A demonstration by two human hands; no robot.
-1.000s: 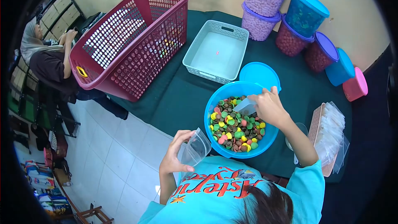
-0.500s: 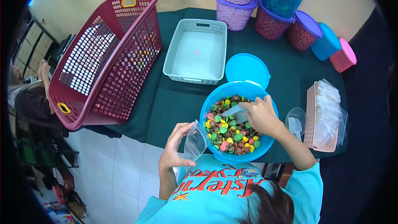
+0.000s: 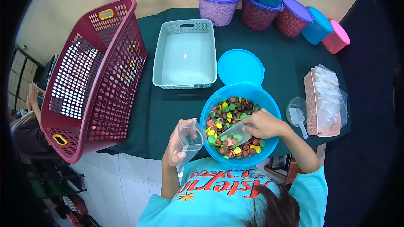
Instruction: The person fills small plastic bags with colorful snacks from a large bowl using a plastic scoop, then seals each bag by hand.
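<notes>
A round blue tub (image 3: 275, 143) stands at the front of the table, with many round candies (image 3: 223, 113) inside in brown, green, yellow and pink. My right hand (image 3: 266, 124) is closed around the handle of a clear scoop (image 3: 236, 133), which lies low among the candies with a few pieces in it. Just left of the tub, my left hand (image 3: 173, 149) grips a clear plastic bag (image 3: 191, 136). The bag's mouth is spread open and faces up towards the tub. No candy shows inside it.
Behind the tub lies its blue lid (image 3: 240, 67), beside a pale green tray (image 3: 185, 75). A tall maroon basket (image 3: 113, 88) stands left. On the right are a white scoop (image 3: 299, 117) and a pink basket (image 3: 311, 101) of clear bags (image 3: 328, 94). Lidded tubs (image 3: 216, 12) line the back.
My right hand has lowered the scoop towards the near side of the tub, and it now carries candies. The bag in my left hand has opened wider and turned upright.
</notes>
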